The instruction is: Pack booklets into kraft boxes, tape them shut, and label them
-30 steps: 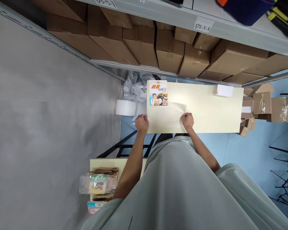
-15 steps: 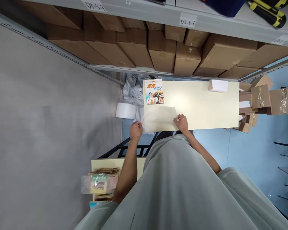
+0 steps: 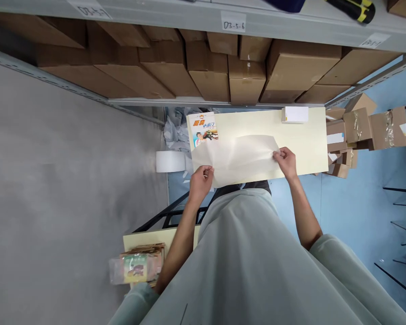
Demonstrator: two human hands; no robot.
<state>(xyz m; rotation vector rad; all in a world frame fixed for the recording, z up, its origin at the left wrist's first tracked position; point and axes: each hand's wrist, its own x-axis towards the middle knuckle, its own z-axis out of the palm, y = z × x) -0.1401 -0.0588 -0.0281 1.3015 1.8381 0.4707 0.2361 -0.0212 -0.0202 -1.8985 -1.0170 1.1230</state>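
A thin white sheet (image 3: 242, 158), like foam wrap or soft paper, spans the space between my hands over the pale yellow table (image 3: 311, 149). My left hand (image 3: 202, 181) pinches the sheet near its left end. My right hand (image 3: 286, 161) is closed on its right edge. Just behind the sheet lies a booklet (image 3: 205, 125) with a colourful cover and orange lettering, its lower part covered by the sheet. A white roll (image 3: 170, 161) stands left of the table, beyond my left hand.
A small white box (image 3: 295, 114) sits at the table's back edge. Cardboard boxes (image 3: 246, 83) fill the shelf above. Open cartons (image 3: 357, 124) are piled on the right. Bagged booklets (image 3: 135, 267) lie on a surface at lower left; crumpled wrapping (image 3: 177, 135) is behind the roll.
My right hand has moved right, drawing the sheet out wider across the table. My left hand has shifted right and up a little. The sheet now overlaps the booklet's lower edge.
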